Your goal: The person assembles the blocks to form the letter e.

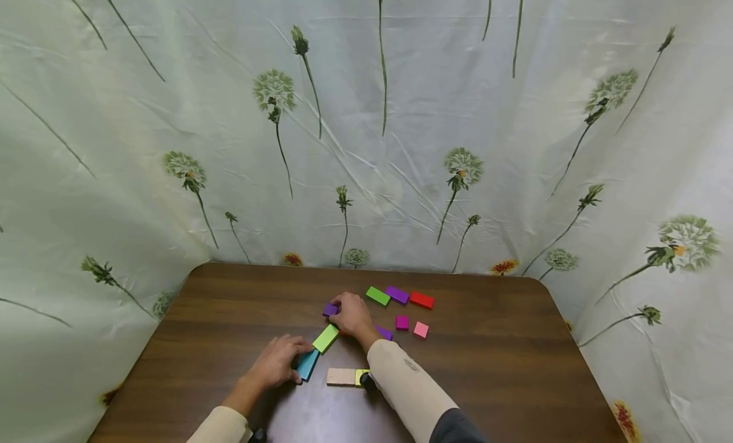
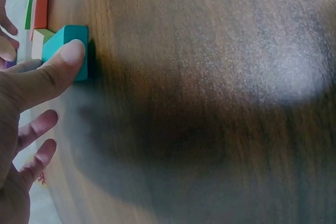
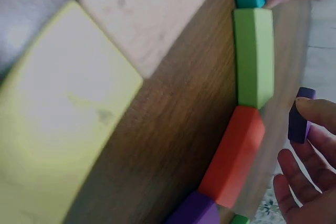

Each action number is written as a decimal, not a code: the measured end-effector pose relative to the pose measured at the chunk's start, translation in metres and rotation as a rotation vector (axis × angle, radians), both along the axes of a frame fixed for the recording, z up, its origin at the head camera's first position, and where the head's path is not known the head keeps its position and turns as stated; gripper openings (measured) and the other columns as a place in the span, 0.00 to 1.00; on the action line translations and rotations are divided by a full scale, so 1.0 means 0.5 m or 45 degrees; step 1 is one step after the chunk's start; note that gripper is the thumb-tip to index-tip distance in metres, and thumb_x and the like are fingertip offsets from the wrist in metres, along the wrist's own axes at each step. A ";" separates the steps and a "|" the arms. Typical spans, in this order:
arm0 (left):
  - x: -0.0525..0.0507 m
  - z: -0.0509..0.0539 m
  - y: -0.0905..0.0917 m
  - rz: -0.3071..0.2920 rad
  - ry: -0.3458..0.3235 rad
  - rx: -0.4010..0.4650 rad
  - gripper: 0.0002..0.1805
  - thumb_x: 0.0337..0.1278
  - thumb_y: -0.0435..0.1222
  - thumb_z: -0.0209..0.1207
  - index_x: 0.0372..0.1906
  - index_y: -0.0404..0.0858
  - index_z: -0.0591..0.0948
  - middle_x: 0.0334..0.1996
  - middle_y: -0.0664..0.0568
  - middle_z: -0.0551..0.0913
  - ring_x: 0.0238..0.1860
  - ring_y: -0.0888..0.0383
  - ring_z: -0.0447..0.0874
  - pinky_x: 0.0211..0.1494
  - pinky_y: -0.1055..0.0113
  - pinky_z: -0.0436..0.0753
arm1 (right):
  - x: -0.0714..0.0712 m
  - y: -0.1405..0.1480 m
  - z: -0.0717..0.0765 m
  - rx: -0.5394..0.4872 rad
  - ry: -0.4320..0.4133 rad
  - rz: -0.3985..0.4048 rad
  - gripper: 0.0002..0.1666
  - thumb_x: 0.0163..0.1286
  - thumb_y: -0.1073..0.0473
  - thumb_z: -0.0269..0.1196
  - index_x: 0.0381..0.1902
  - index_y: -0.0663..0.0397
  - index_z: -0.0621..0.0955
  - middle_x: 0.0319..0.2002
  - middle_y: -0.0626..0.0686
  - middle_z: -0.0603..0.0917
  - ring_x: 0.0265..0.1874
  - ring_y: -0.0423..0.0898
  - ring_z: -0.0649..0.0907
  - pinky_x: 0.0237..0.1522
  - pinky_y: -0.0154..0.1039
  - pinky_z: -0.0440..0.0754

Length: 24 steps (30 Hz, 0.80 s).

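Seemingly part-built: a bent row of blocks, with others lying apart

The row is laid from the near left: teal block, light green block, orange-red block, then purple end block, all touching end to end. The left hand pinches the teal block lightly, its other fingers spread. The right hand pinches a small violet block, beyond the row on the far side and apparently unplaced. Nearer, a tan block meets a yellow block, apart from the row. Five more appear unused at far right, including a red block and a pink block.
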<state>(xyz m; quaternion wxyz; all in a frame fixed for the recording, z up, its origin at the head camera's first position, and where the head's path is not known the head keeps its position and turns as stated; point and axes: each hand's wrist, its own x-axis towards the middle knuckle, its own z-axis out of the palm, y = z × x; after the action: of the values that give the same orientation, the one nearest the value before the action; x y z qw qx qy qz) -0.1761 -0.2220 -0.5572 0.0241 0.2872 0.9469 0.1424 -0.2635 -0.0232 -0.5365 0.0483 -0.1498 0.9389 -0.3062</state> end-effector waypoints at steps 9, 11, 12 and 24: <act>-0.003 0.000 -0.002 0.000 0.006 0.009 0.30 0.27 0.40 0.78 0.46 0.38 0.85 0.42 0.51 0.81 0.43 0.49 0.77 0.46 0.51 0.75 | 0.060 0.016 0.013 -0.156 0.045 0.063 0.17 0.52 0.63 0.74 0.42 0.59 0.85 0.32 0.49 0.82 0.30 0.39 0.77 0.32 0.30 0.74; -0.004 -0.003 0.000 -0.002 0.016 0.010 0.30 0.27 0.40 0.78 0.46 0.38 0.85 0.42 0.51 0.81 0.43 0.49 0.77 0.46 0.51 0.75 | 0.075 0.021 0.011 -0.158 0.055 0.080 0.17 0.52 0.63 0.74 0.41 0.59 0.85 0.32 0.49 0.81 0.30 0.39 0.76 0.32 0.30 0.74; -0.004 -0.004 0.000 -0.001 0.016 0.013 0.30 0.26 0.39 0.78 0.46 0.38 0.85 0.42 0.51 0.81 0.43 0.49 0.77 0.46 0.52 0.75 | 0.082 0.022 0.010 -0.154 0.059 0.089 0.17 0.52 0.62 0.74 0.41 0.58 0.85 0.32 0.49 0.81 0.30 0.38 0.76 0.32 0.30 0.73; 0.003 0.004 0.002 -0.008 -0.003 -0.005 0.29 0.31 0.42 0.77 0.46 0.37 0.84 0.43 0.50 0.81 0.44 0.49 0.76 0.48 0.50 0.75 | 0.165 0.021 -0.015 -0.171 0.004 0.154 0.16 0.51 0.61 0.74 0.39 0.58 0.86 0.32 0.47 0.83 0.32 0.37 0.79 0.36 0.30 0.76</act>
<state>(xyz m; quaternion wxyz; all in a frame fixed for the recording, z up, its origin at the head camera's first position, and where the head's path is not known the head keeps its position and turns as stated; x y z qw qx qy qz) -0.1746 -0.2210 -0.5551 0.0263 0.2900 0.9462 0.1409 -0.1812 -0.0128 -0.5442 0.0550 -0.2095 0.9056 -0.3647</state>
